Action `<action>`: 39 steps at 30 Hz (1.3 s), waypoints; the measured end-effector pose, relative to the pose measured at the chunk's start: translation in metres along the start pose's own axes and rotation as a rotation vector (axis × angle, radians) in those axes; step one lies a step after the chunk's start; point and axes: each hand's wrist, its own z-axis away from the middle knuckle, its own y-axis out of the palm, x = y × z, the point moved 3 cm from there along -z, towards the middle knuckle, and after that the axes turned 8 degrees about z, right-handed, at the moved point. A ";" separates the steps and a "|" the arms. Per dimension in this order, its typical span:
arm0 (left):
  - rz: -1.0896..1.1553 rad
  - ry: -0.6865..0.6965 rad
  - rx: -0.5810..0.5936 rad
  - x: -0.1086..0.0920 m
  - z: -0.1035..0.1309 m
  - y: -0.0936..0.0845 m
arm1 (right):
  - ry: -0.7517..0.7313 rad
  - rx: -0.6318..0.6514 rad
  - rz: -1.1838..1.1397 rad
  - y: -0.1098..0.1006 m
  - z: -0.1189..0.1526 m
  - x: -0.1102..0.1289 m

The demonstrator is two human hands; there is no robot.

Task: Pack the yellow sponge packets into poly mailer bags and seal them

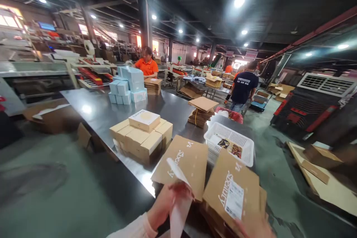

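Observation:
My left hand (167, 201) is closed on a white strip of labels (178, 173), whose upper end curls over the cardboard and whose lower end hangs below the fingers. Under the strip lies a stack of flat brown cartons (192, 160) printed with white lettering. To its right is a second stack of flat cartons (245, 178), and a printed shipping label (234, 198) sits on its top carton. My right hand (255, 225) is at the lower edge of that stack, just below the label. Motion smears its fingers, so their position is unclear.
Beyond the stacks stand a white perforated basket (248, 145) with patterned items, yellow boxes (139, 137), light blue boxes (135, 80) and bundled cardboard (202, 106) on the dark table (97, 113). One person in orange (146, 67) faces the table; another in dark clothing (244, 85) stands behind.

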 end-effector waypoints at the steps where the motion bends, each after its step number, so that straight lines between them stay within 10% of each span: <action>1: -0.052 -0.016 0.010 0.012 0.002 0.001 | -0.117 0.136 -0.064 0.016 0.016 0.023; 4: -0.190 -0.026 -0.037 0.042 0.009 -0.005 | -0.442 0.473 -0.395 0.063 0.072 0.099; 8: -0.442 0.030 0.075 0.038 0.017 -0.022 | -0.119 0.419 -0.585 0.089 0.102 0.135; 12: -0.400 0.142 0.073 0.005 0.015 -0.033 | -0.198 0.683 -0.563 0.090 0.108 0.149; 20: -0.269 0.065 -0.200 0.026 0.000 -0.038 | -0.386 0.707 -0.353 0.079 0.082 0.181; 28: -0.120 0.069 -0.305 0.060 -0.023 -0.052 | -0.423 0.476 -0.222 0.134 0.004 0.215; 36: -0.035 0.227 -0.424 0.050 -0.045 -0.077 | -0.506 1.057 -0.123 0.176 0.015 0.227; 39: -0.094 0.202 -0.426 0.036 -0.049 -0.078 | -0.529 0.890 -0.187 0.183 0.008 0.219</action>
